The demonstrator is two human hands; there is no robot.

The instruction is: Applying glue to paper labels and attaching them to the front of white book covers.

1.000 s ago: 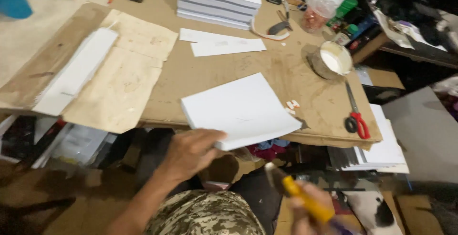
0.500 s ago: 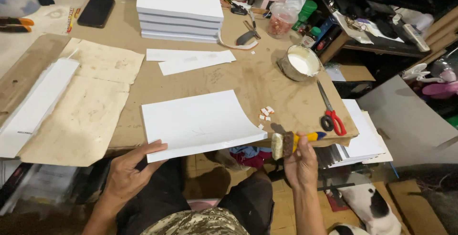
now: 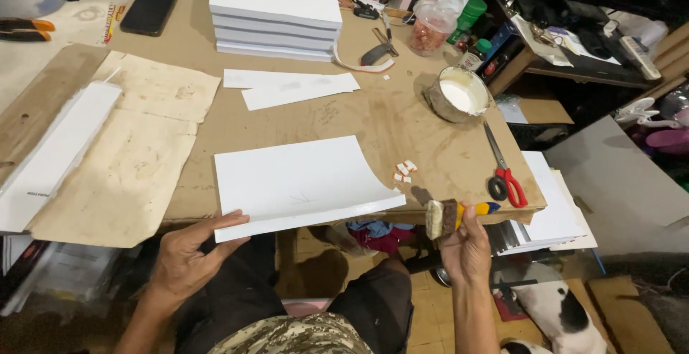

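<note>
A stack of white sheets (image 3: pixel 294 182) lies at the near edge of the brown table (image 3: pixel 387 120), its top sheet curling up at the right corner. My left hand (image 3: pixel 188 253) holds the stack's near left corner, thumb on top. My right hand (image 3: pixel 465 243) grips a paintbrush (image 3: pixel 451 215) with a yellow and blue handle, bristles pointing left, just off the table's edge to the right of the stack. A metal tin of white glue (image 3: pixel 459 95) stands further back on the right.
Red-handled scissors (image 3: pixel 504 171) lie near the right edge. A tall pile of white blocks (image 3: pixel 276 13) sits at the back, loose white strips (image 3: pixel 287 87) before it, stained brown paper (image 3: pixel 136 156) on the left, a black phone (image 3: pixel 149 11) beyond. Small white scraps (image 3: pixel 404 171) lie near the stack.
My right hand has risen from below the table with the brush and now holds it beside the stack. My left hand moved from the stack's front edge to its near left corner.
</note>
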